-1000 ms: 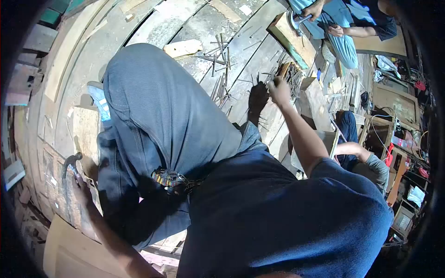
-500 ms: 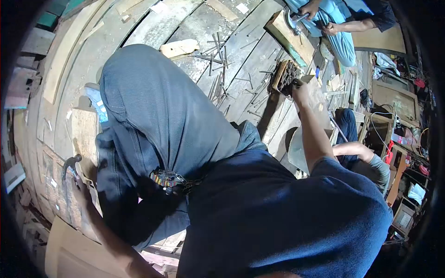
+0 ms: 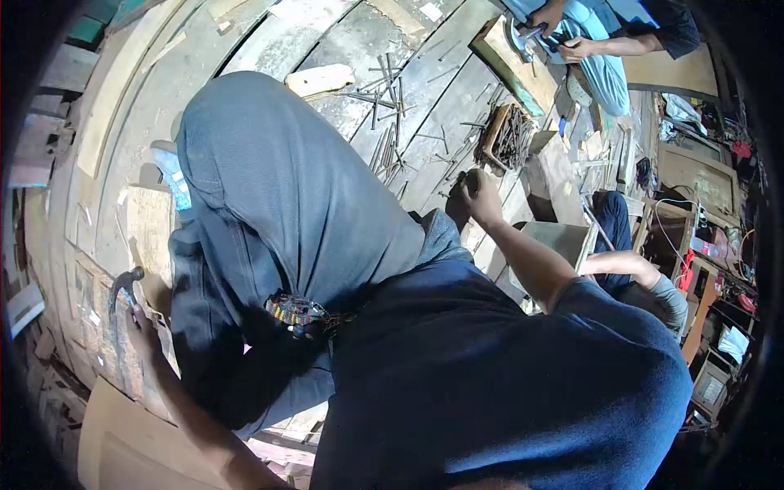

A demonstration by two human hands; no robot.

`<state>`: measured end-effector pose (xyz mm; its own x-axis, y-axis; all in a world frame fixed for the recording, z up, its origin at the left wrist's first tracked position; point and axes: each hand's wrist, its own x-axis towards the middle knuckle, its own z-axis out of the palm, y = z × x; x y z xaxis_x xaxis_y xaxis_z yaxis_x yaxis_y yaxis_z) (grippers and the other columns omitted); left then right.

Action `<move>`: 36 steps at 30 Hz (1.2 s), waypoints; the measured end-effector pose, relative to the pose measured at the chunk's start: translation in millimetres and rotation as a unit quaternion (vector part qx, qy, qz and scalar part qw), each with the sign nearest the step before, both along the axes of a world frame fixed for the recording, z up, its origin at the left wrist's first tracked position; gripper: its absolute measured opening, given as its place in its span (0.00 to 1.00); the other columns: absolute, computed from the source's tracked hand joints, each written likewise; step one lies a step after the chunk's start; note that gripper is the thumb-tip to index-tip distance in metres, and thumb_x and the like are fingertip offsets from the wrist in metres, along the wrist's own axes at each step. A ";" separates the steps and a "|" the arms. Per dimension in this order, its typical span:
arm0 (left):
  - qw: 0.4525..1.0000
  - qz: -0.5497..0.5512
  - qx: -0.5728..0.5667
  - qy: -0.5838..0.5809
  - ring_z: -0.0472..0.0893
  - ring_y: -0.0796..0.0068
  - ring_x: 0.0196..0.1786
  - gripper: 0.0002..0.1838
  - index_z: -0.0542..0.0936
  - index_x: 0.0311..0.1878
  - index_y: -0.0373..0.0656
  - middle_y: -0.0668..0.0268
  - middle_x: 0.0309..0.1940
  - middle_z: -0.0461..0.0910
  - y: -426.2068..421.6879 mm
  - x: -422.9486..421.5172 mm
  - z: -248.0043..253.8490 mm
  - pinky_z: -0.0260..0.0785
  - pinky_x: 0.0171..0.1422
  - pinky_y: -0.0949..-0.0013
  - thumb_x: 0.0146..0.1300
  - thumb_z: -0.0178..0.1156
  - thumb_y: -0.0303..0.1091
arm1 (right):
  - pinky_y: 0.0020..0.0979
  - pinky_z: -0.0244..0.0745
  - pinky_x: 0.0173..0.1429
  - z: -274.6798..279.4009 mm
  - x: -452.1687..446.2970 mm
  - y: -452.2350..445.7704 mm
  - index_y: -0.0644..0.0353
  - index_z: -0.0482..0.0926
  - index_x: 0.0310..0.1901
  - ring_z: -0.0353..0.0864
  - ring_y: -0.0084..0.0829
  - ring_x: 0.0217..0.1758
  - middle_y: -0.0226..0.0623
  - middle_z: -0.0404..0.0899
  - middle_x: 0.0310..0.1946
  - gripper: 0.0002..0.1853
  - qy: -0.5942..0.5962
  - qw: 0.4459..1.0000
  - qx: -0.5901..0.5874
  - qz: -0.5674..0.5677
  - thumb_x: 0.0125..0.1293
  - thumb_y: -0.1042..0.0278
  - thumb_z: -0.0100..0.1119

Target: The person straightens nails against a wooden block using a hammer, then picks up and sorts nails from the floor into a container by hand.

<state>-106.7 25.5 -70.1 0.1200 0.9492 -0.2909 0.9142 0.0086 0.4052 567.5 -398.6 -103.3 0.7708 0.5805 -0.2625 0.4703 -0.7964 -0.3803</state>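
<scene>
Flooring of grey, worn wooden planks (image 3: 327, 49) spans the work area. Co-workers number two: one person in light blue trousers (image 3: 604, 69) at the top, one metal-headed tool (image 3: 518, 37) in hand, and one person with a grey sleeve (image 3: 668, 300) at the right. One thick squared timber with a green-painted side (image 3: 531, 75) lies near the first. One pale wooden offcut (image 3: 320, 80) lies beyond the wearer's raised knee. One open rectangular wooden box (image 3: 492, 133), filled with nails, stands on the planks just beside the timber's lower end. One claw hammer with a dark metal head (image 3: 124, 281) is at the far left, the left hand (image 3: 143, 331) closed round its handle. The right hand (image 3: 485, 198) is near the box, fingers curled narrow; whether it holds anything cannot be told. Dark metal nails (image 3: 390, 102) lie loose in one crossed heap and one roughly parallel bunch, others scattered towards the box; individual count not possible
</scene>
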 end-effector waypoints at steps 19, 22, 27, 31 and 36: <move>0.995 0.054 0.013 -0.086 0.61 0.78 0.22 0.21 0.72 0.42 0.36 0.68 0.19 0.62 -10.9 23.7 8.8 0.56 0.27 0.69 0.69 0.45 0.48 | 0.43 0.71 0.44 3.5 -8.1 -4.9 0.61 0.74 0.39 0.75 0.50 0.41 0.47 0.74 0.35 0.09 -0.045 0.970 -0.016 0.237 0.56 0.70 0.55; 0.993 0.066 -0.016 -0.094 0.62 0.77 0.24 0.21 0.72 0.42 0.35 0.66 0.21 0.62 -10.8 26.4 12.7 0.57 0.29 0.69 0.69 0.45 0.47 | 0.41 0.71 0.45 -5.1 -2.3 -3.7 0.65 0.72 0.41 0.77 0.49 0.39 0.48 0.76 0.33 0.11 0.075 0.996 -0.008 0.045 0.61 0.66 0.54; 0.996 -0.024 0.062 -0.055 0.62 0.75 0.25 0.21 0.72 0.39 0.34 0.65 0.21 0.62 -6.8 20.5 7.4 0.57 0.29 0.68 0.70 0.44 0.47 | 0.25 0.70 0.43 -23.5 27.5 -11.3 0.63 0.76 0.43 0.76 0.21 0.37 0.31 0.78 0.34 0.07 0.391 0.880 0.176 -0.206 0.66 0.72 0.53; 0.999 0.004 -0.012 -0.053 0.62 0.73 0.24 0.21 0.72 0.38 0.36 0.63 0.21 0.62 -7.4 22.1 12.7 0.57 0.29 0.67 0.70 0.44 0.48 | 0.28 0.73 0.46 24.8 27.9 13.4 0.64 0.75 0.46 0.78 0.28 0.39 0.35 0.79 0.37 0.09 0.542 0.786 0.174 -0.242 0.67 0.74 0.48; 0.997 -0.016 0.050 -0.058 0.60 0.77 0.22 0.21 0.72 0.39 0.38 0.68 0.18 0.61 -11.7 32.0 15.5 0.54 0.26 0.68 0.70 0.44 0.49 | 0.30 0.73 0.49 22.6 37.0 21.0 0.62 0.73 0.44 0.77 0.30 0.44 0.37 0.78 0.39 0.08 0.631 0.716 0.228 -0.192 0.67 0.73 0.46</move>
<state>-74.7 13.7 -54.6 0.1779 0.9678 -0.1778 0.8603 -0.0652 0.5056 604.5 -377.6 -80.7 0.2123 0.6362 -0.7417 -0.6976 -0.4329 -0.5709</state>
